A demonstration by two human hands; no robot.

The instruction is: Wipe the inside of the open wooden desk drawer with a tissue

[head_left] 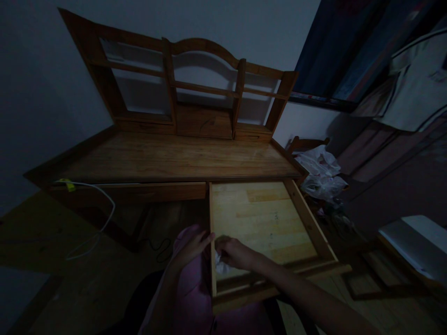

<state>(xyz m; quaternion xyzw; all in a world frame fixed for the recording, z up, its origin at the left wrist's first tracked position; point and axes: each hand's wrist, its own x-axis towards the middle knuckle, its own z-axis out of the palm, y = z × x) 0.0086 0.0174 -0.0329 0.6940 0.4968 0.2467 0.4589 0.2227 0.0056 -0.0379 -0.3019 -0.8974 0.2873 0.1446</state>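
Note:
A wooden drawer (258, 209) is pulled out from the right side of the desk, over my lap. Inside it, at the left wall near the front, my right hand (233, 251) is closed around a crumpled white tissue or cloth (221, 266), which touches the drawer bottom. My left hand (195, 247) rests against the outside of the drawer's left side, with its fingertips at the top edge and its fingers loosely stretched. Dim light hides whether that hand presses or grips the edge.
The wooden desk (181, 156) carries a shelf hutch (206, 87) at its back. At left, a white cable (112, 204) with a yellow tag hangs over the edge. White plastic bags (319, 163) sit on a chair at right. A pale flat object (415, 246) lies at far right.

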